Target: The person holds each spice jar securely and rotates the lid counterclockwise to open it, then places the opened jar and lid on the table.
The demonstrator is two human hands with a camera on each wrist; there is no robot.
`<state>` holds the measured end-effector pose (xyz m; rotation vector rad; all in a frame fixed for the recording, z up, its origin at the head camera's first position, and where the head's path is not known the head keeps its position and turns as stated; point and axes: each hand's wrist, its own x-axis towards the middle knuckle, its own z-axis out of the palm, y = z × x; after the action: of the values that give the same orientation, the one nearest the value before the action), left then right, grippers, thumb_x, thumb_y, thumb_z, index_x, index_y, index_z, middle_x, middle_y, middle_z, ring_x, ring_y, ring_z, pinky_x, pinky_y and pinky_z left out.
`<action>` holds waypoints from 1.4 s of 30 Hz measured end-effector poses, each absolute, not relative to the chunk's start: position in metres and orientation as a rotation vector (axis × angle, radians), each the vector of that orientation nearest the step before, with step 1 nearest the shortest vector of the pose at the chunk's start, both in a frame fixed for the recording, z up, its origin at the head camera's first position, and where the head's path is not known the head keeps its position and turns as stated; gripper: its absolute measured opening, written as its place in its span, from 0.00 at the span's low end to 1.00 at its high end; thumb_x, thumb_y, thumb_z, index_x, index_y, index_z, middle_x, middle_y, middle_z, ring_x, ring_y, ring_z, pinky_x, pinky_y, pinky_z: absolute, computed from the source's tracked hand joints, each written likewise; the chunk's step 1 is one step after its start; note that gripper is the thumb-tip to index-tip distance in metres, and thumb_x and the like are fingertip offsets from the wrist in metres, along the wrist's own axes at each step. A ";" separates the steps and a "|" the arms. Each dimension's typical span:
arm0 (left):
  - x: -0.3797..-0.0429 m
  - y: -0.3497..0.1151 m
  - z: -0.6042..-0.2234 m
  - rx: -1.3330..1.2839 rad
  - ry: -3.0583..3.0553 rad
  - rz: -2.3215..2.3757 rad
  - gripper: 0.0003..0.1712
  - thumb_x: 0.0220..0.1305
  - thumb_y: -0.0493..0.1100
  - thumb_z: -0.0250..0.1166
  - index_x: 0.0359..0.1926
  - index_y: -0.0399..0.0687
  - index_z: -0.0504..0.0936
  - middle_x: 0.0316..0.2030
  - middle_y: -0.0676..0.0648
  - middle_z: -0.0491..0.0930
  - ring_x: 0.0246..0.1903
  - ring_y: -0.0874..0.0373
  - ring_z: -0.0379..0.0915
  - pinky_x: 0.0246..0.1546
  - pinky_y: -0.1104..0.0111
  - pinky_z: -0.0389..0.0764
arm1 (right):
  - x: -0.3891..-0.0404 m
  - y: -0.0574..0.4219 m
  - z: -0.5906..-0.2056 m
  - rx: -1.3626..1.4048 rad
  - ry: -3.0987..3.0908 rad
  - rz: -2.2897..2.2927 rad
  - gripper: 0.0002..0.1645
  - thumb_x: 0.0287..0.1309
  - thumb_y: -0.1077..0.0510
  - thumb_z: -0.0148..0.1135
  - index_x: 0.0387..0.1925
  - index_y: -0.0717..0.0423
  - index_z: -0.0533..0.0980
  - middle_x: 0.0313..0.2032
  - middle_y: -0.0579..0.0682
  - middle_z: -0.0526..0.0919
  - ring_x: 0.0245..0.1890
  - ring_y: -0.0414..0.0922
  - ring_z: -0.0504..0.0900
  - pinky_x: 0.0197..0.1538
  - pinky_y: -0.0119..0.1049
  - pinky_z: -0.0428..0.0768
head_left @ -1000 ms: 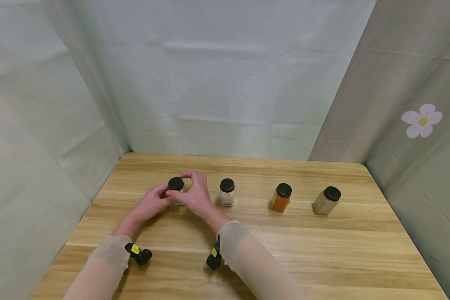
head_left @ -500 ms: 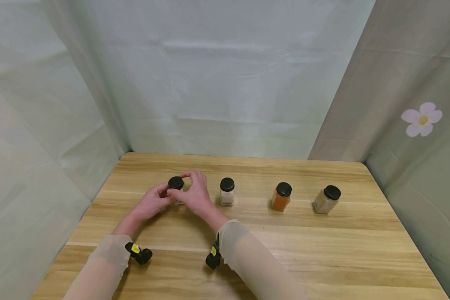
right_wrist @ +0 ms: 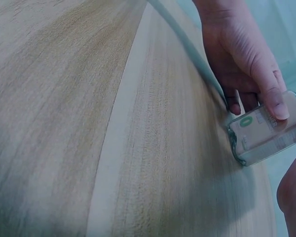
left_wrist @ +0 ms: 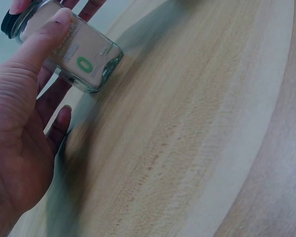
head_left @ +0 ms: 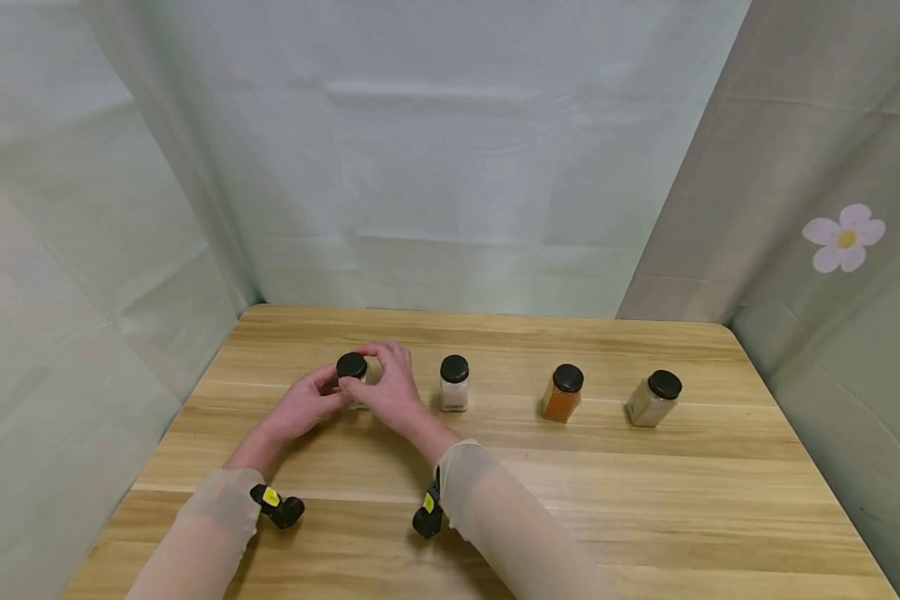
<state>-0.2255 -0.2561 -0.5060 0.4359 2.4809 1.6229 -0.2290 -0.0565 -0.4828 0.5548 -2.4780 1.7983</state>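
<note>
A square glass jar (left_wrist: 96, 54) of pale powder, with a printed label and a black lid (head_left: 352, 365), is at the left of the head view. My left hand (head_left: 303, 406) grips its body, the thumb laid over the label in the left wrist view. Reaching in from the right, my right hand (head_left: 396, 393) pinches the jar at its lid end, thumb in front and a finger behind. The right wrist view shows the jar (right_wrist: 266, 133) between both hands, its base close over the table. Most of the right hand is cut off there.
To the right stand a jar of white powder (head_left: 453, 395), a jar of orange powder (head_left: 561, 403) and a jar of beige powder (head_left: 650, 405), all black-lidded, on the wooden table (head_left: 645, 508). Pale cloth (head_left: 450, 183) hangs behind and at both sides.
The right thumb and fingers have shifted slightly at the lid end of the jar. The left hand, the held jar and the other jars stay in place.
</note>
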 end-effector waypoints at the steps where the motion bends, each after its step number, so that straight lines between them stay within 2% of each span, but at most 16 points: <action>1: -0.225 -0.256 -0.506 0.436 2.480 1.622 0.31 0.70 0.48 0.69 0.70 0.45 0.74 0.66 0.41 0.74 0.65 0.48 0.67 0.56 0.75 0.71 | -0.229 -0.056 -0.483 0.559 -2.480 1.798 0.25 0.58 0.49 0.75 0.57 0.41 0.79 0.59 0.39 0.70 0.67 0.39 0.59 0.66 0.44 0.65; 8: -0.224 -0.256 -0.505 0.444 2.485 1.622 0.31 0.71 0.48 0.68 0.70 0.45 0.73 0.67 0.41 0.74 0.63 0.51 0.69 0.54 0.74 0.74 | -0.229 -0.055 -0.483 0.598 -2.485 1.823 0.29 0.60 0.50 0.72 0.63 0.46 0.79 0.64 0.39 0.68 0.68 0.39 0.57 0.68 0.48 0.64; 15: -0.224 -0.256 -0.504 0.430 2.474 1.607 0.33 0.70 0.50 0.68 0.72 0.48 0.72 0.68 0.42 0.72 0.65 0.47 0.67 0.55 0.75 0.73 | -0.229 -0.056 -0.483 0.600 -2.483 1.848 0.29 0.60 0.53 0.69 0.64 0.44 0.79 0.65 0.35 0.68 0.67 0.37 0.57 0.67 0.46 0.64; 19: -0.224 -0.256 -0.504 0.420 2.484 1.599 0.34 0.70 0.50 0.69 0.72 0.49 0.72 0.68 0.43 0.72 0.65 0.47 0.66 0.56 0.74 0.72 | -0.228 -0.055 -0.482 0.614 -2.482 1.857 0.30 0.60 0.53 0.68 0.65 0.46 0.78 0.66 0.37 0.68 0.68 0.38 0.57 0.68 0.47 0.63; 27: -0.224 -0.256 -0.504 0.452 2.502 1.589 0.30 0.71 0.46 0.68 0.70 0.44 0.74 0.67 0.40 0.73 0.67 0.46 0.65 0.57 0.75 0.71 | -0.228 -0.054 -0.482 0.591 -2.489 1.875 0.37 0.59 0.45 0.73 0.69 0.36 0.73 0.67 0.37 0.67 0.69 0.38 0.58 0.69 0.46 0.63; 34: -0.223 -0.257 -0.504 0.428 2.485 1.600 0.29 0.70 0.48 0.69 0.68 0.46 0.75 0.65 0.42 0.75 0.63 0.48 0.70 0.54 0.74 0.74 | -0.226 -0.055 -0.483 0.538 -2.455 1.919 0.42 0.55 0.40 0.76 0.69 0.43 0.73 0.67 0.39 0.67 0.69 0.40 0.60 0.68 0.47 0.65; 42: -0.223 -0.257 -0.505 0.434 2.451 1.622 0.30 0.71 0.47 0.68 0.70 0.46 0.74 0.66 0.41 0.75 0.60 0.52 0.71 0.54 0.74 0.74 | -0.226 -0.056 -0.482 0.503 -2.454 1.879 0.41 0.52 0.40 0.79 0.64 0.47 0.74 0.63 0.40 0.70 0.68 0.41 0.60 0.66 0.46 0.66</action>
<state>-0.2233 -0.2573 -0.5047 0.4342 2.4514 1.6219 -0.2257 -0.0562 -0.4817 0.5029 -2.4542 1.8792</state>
